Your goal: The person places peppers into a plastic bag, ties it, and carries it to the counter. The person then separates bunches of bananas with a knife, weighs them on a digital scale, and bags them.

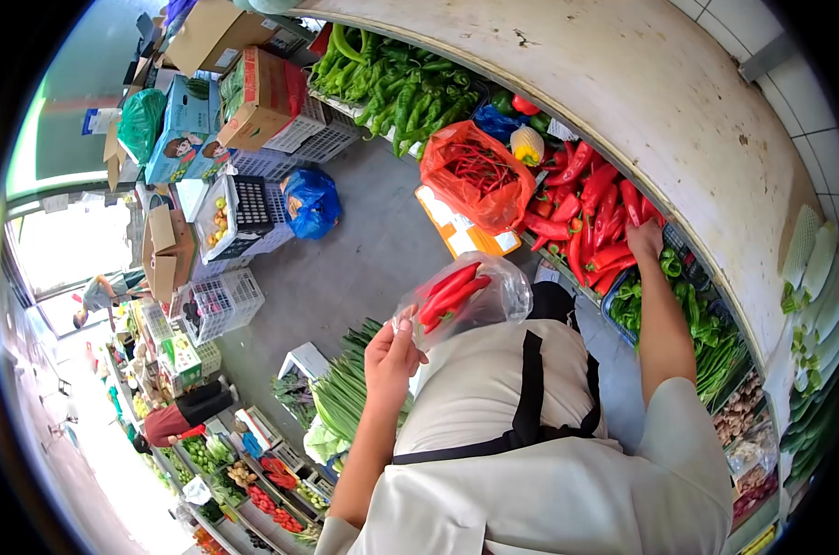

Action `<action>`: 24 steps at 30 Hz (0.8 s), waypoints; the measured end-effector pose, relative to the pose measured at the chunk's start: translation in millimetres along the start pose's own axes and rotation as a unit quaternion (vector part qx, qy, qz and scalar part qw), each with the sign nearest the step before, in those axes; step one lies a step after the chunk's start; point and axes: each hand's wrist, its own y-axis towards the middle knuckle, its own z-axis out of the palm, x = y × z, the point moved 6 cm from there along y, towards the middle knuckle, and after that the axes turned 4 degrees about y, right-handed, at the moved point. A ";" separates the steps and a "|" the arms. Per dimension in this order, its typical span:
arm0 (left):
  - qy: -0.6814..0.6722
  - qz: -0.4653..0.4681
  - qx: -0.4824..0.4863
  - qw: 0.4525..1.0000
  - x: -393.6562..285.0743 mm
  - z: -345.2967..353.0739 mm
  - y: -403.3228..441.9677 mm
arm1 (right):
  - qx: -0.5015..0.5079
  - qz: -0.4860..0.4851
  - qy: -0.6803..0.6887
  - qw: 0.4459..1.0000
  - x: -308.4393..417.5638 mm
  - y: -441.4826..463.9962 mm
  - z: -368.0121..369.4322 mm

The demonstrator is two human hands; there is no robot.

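My left hand [393,356] pinches the rim of a clear plastic bag [504,289]. Inside the bag lie a few long red peppers [452,298]. My right hand [645,240] reaches into a heap of red peppers [600,199] on the produce shelf, its fingers closed around a red pepper [631,200] and partly hidden among the others. Just below that hand are green peppers [627,305] in a blue tray.
Beside the heap, an orange-red bag [479,176] of thin red chillies rests near a yellow pepper [528,145]. Long green peppers [405,92] fill the shelf's far end. Crates [225,303], boxes [257,102] and a blue bag [311,203] stand across the aisle. Two people are farther off.
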 end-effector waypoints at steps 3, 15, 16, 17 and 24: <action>-0.012 0.003 0.028 1.000 -8.3 4.7 -1.0 | -0.006 -0.072 0.146 0.987 -1.7 -11.8 -1.1; 0.028 -0.004 0.120 0.992 -47.4 49.0 4.5 | 0.397 -0.289 0.589 0.642 176.0 -269.9 -29.8; -0.026 0.007 0.095 0.995 -52.3 43.7 5.5 | 0.340 -0.397 0.495 0.694 189.6 -276.8 -36.2; -0.079 0.019 0.069 0.994 -58.0 34.9 6.9 | 0.274 -0.494 0.388 0.728 199.7 -282.7 -41.8; 0.200 0.010 0.158 0.967 -22.2 23.6 -4.3 | 0.477 -0.465 0.006 0.746 188.9 -301.7 48.5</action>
